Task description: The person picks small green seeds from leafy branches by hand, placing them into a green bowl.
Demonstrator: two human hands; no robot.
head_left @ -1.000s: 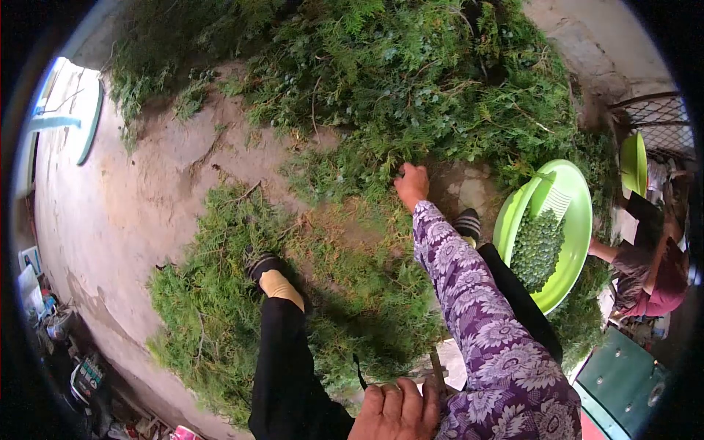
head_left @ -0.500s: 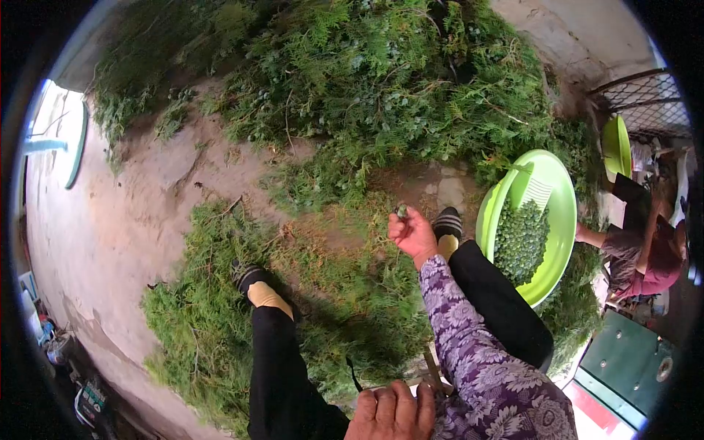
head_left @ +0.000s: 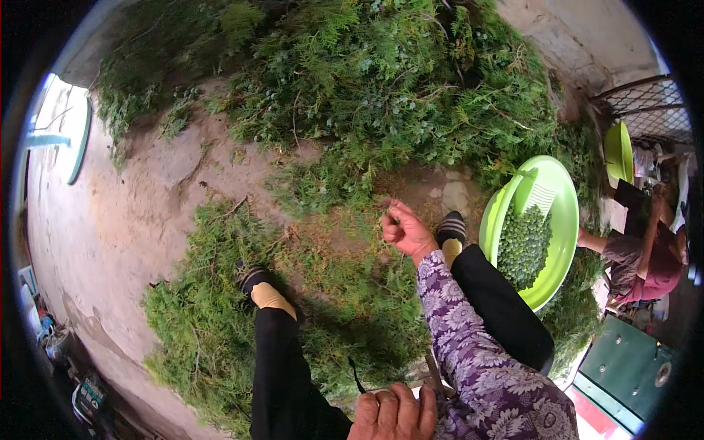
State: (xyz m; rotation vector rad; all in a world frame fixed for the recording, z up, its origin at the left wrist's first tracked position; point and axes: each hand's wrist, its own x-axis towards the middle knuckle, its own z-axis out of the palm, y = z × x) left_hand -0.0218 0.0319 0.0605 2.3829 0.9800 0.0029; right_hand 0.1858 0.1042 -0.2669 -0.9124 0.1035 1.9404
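Note:
My right hand (head_left: 408, 231), in a purple flowered sleeve (head_left: 469, 323), is raised over the ground between my shoes. Its fingers are curled together, and whatever they may hold is too small and blurred to make out. My left hand (head_left: 394, 416) is low at the bottom edge, fingers bent and closed, their tips pointing away from me; what lies beneath them is hidden. A thin black strap (head_left: 356, 375) shows just beyond it. Right of my right leg stands a lime-green basin (head_left: 565, 220) with a ridged panel, partly filled with small round green cones (head_left: 524, 246).
Cut evergreen branches (head_left: 381, 95) are heaped ahead, with more sprigs (head_left: 205, 315) around my feet. Bare concrete (head_left: 110, 242) lies left. At the right, another person (head_left: 649, 257) sits near a second green basin (head_left: 618, 152) and a dark green box (head_left: 623, 359).
My right hand has shifted slightly left and its fingers have turned. The small dark-green piece at its fingertips no longer shows. My left hand has barely moved.

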